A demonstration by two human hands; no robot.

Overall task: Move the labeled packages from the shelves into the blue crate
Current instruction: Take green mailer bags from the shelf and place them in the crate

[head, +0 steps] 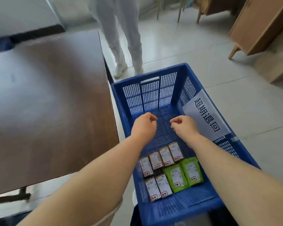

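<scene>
The blue crate (153, 95), mesh-walled with a white paper sign (206, 115) on its right rim, holds six brown boxes (160, 170) with white labels lying flat in two rows at its near end, two green packets (184, 175) flat beside them on the right

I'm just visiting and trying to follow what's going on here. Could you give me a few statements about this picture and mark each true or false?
1. The blue crate already holds packages. True.
2. Both hands, left hand and right hand, are carrying packages. False: both are loosely curled and hold nothing.
3. Two green packages lie beside the brown packages. True.
4. The white paper sign lies on the brown table. False: it hangs over the crate's right wall.
5. The far half of the crate is full. False: only bare floor shows there.
</scene>
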